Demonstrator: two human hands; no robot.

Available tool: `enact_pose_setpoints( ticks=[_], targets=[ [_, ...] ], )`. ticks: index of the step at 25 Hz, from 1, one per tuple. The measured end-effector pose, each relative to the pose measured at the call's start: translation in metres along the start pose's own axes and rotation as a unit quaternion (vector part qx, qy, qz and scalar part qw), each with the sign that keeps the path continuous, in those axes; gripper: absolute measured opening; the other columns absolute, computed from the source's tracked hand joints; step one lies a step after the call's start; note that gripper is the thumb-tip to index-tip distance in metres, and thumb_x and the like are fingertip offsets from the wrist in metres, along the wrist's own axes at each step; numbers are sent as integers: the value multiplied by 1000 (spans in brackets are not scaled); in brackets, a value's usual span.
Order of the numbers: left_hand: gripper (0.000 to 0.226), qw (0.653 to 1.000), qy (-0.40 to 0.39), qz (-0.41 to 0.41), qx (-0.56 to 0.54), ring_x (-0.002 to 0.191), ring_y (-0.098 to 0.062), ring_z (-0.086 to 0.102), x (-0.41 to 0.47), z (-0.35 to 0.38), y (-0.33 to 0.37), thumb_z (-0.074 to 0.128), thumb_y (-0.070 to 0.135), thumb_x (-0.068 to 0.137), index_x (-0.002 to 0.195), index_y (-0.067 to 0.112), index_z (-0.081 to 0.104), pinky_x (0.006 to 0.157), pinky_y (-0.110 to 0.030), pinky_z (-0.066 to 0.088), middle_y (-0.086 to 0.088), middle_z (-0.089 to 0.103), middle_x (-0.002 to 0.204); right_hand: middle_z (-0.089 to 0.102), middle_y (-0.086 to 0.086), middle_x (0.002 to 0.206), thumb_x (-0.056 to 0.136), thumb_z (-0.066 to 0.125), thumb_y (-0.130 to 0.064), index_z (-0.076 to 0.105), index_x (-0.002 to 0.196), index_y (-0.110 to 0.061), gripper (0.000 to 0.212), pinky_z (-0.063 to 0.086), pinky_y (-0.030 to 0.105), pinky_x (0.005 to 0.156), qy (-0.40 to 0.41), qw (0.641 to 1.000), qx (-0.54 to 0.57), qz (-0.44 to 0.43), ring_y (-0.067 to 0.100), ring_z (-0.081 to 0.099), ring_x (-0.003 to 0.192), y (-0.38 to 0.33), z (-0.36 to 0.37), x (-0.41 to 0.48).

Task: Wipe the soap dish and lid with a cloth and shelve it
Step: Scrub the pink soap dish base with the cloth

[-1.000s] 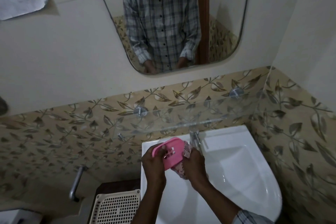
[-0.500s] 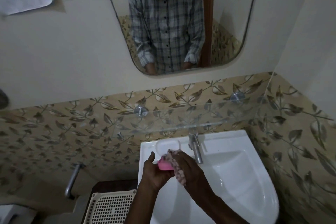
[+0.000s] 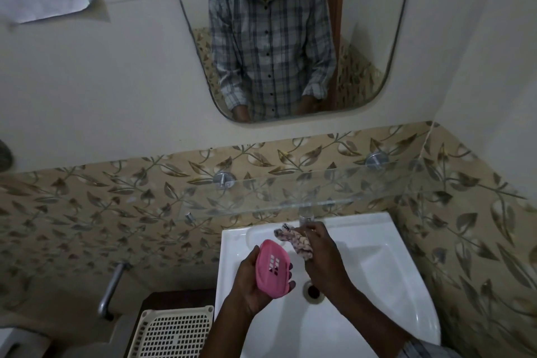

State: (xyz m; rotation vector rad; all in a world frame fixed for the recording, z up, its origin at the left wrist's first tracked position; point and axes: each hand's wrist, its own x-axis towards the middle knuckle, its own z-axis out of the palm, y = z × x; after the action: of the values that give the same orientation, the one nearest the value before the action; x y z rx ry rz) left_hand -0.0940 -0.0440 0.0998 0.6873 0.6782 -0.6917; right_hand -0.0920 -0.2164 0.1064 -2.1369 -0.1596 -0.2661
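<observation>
My left hand (image 3: 252, 285) grips a pink soap dish (image 3: 272, 268) with drain slots, held tilted over the white sink (image 3: 386, 285). Just to its right, my right hand (image 3: 322, 256) clutches a bunched, patterned cloth (image 3: 293, 240), a short gap away from the dish. A pale oval lid (image 3: 252, 235) rests on the sink's back rim, behind the dish and partly hidden by it. Above the sink runs a glass shelf (image 3: 261, 197) on metal pegs.
A chrome tap (image 3: 305, 216) stands at the back of the sink, behind my right hand. The drain (image 3: 313, 291) lies below my wrists. A cream perforated basket (image 3: 174, 331) sits lower left beside a metal pipe (image 3: 112, 289). A mirror (image 3: 290, 38) hangs above.
The cloth hand has pulled off the dish and moved right. The dish has turned so its slotted face shows, and has come lower and nearer to me.
</observation>
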Motion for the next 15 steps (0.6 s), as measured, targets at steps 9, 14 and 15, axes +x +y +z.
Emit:
enact_pose_setpoints(
  ticks=[9, 14, 15],
  targets=[
    [49, 998, -67, 8, -14, 94, -44, 69, -13, 9, -4, 62, 28, 82, 112, -10, 69, 83, -54, 58, -30, 69, 108, 76, 11, 101, 72, 78, 3, 76, 106, -8, 36, 59, 35, 84, -22, 963, -121, -241, 27, 72, 94, -11, 8, -13],
    [55, 997, -73, 18, -34, 91, -35, 65, -11, 18, 12, 60, 30, 81, 116, -12, 60, 84, -43, 57, -25, 65, 104, 73, 13, 113, 76, 72, 3, 74, 109, -5, 34, 53, 34, 100, -79, 958, -65, -269, 26, 67, 108, -22, 21, -17],
    [49, 996, -82, 11, -46, 92, -33, 64, -11, 18, 12, 65, 24, 78, 113, -11, 61, 88, -39, 55, -23, 64, 105, 73, 15, 114, 77, 74, 3, 74, 109, -3, 33, 53, 37, 100, -89, 952, -52, -289, 27, 67, 110, -18, 17, -12]
  ],
)
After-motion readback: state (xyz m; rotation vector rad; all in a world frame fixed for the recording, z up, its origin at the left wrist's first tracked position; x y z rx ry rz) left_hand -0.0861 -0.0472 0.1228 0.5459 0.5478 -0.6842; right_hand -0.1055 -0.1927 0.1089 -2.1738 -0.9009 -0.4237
